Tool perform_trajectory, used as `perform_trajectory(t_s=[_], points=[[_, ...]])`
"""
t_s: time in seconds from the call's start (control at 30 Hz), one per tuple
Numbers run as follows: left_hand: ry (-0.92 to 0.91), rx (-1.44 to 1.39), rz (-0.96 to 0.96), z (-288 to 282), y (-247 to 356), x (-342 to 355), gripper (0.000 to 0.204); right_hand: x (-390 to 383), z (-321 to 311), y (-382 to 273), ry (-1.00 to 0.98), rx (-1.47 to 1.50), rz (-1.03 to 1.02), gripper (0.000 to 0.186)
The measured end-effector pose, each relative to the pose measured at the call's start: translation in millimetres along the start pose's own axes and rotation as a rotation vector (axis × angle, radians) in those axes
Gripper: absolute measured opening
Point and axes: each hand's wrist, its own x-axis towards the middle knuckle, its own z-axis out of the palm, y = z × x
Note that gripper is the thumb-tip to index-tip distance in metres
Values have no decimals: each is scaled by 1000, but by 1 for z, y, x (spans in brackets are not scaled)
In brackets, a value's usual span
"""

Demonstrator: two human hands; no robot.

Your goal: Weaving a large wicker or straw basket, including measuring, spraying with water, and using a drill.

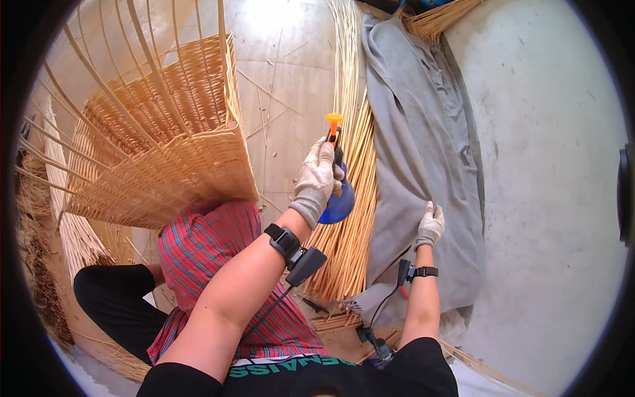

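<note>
In my gloved left hand [319,171] is a spray bottle with a blue body [339,202] and an orange-yellow nozzle, held over a bundle of peeled willow rods [354,231]. The fingers wrap round its neck and trigger. Further right, my gloved right hand [430,225] grips a fold of the long grey cloth [413,139], with its fingers bent and creases running up to them. This cloth lies along the rods and covers part of them. To the left, a woven wicker basket [165,169] leans beside my lap, its long stakes standing up unwoven.
A red plaid cloth [211,248] drapes over my lap. Pale rods [76,228] and darker brown bundles line the far left. Another rod bundle [442,20] lies at the top right. A pale wall [549,165] rises on the right. Rod scraps litter the floor [278,86].
</note>
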Motion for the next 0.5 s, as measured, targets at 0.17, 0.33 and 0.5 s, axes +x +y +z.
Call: perform_trajectory(t_s=[0.17, 0.33, 0.5], points=[[33, 116, -97, -15, -27, -13, 47, -20, -20, -58, -173, -653, -248, 35], [74, 196, -216, -29, -32, -34, 46, -90, 0, -105, -396, -17, -381, 35], [144, 233, -169, -46, -16, -66, 47, -175, 80, -92, -1061, 336, -341, 52]])
